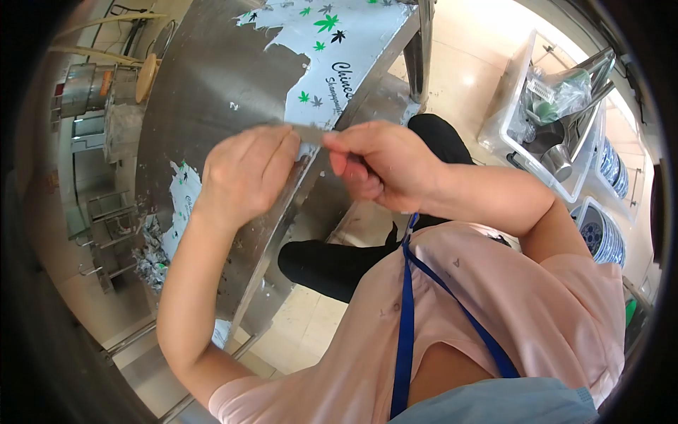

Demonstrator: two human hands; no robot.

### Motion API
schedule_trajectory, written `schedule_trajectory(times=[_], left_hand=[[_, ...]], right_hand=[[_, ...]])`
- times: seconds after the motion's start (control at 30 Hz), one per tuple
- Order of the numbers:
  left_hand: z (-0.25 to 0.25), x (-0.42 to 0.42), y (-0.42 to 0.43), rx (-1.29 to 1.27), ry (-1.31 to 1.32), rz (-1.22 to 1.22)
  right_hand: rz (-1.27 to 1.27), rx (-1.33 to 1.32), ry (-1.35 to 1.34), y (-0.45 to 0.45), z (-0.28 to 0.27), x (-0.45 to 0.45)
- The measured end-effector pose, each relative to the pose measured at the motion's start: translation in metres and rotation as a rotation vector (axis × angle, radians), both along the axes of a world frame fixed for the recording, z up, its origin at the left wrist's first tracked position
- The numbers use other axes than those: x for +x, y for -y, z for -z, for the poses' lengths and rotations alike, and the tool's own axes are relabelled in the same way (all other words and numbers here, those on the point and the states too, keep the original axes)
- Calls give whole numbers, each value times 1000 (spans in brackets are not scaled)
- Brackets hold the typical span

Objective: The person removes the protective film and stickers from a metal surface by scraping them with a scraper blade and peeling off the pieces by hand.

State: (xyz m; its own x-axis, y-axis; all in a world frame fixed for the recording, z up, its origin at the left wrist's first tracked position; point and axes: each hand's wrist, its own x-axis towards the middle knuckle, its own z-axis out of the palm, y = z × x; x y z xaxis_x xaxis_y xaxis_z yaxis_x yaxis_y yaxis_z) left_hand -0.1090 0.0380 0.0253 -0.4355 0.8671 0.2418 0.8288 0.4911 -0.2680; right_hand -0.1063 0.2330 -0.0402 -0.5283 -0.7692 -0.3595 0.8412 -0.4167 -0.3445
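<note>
My left hand [251, 173] is closed, knuckles up, over the front edge of a steel table [205, 92]. Facing it, my right hand [388, 159] is closed too, with thumb and forefinger pinched. Between the fingertips of both hands runs a small flat grey strip [309, 133], blurred, its kind not plain. White sheeting with green and grey leaf prints and dark lettering [311, 71] covers part of the tabletop, its border torn and ragged. Another torn patch of the sheeting [185, 198] lies beside my left forearm.
Crumpled grey scraps [150, 254] gather at the table's far left edge. On the floor at right stands a clear plastic bin [515, 152] with metal cups and plastic bags. Blue-patterned dishes [600, 237] are stacked near it. Metal pots [85, 88] stand at far left.
</note>
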Motion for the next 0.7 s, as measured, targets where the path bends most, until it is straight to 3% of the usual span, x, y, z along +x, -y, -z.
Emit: schedule_trajectory(times=[0.1, 0.23, 0.4, 0.57, 0.6, 0.7], left_hand=[[-2, 3, 0, -17, 27, -10], [-10, 43, 4, -85, 48, -56], [-15, 29, -10, -205, -11, -65], [-17, 40, -18, -245, -51, -86], [-19, 45, -18, -181, 34, -134], [-20, 66, -15, 65, -129, -345]], right_hand=[[0, 51, -62, 3, -1, 6], [-187, -54, -151, 5, 11, 24], [-76, 51, -301, 2, 16, 10], [-149, 76, -644, 1, 39, 11], [-124, 87, -745, 2, 44, 8], [-110, 17, -930, 11, 61, 0]])
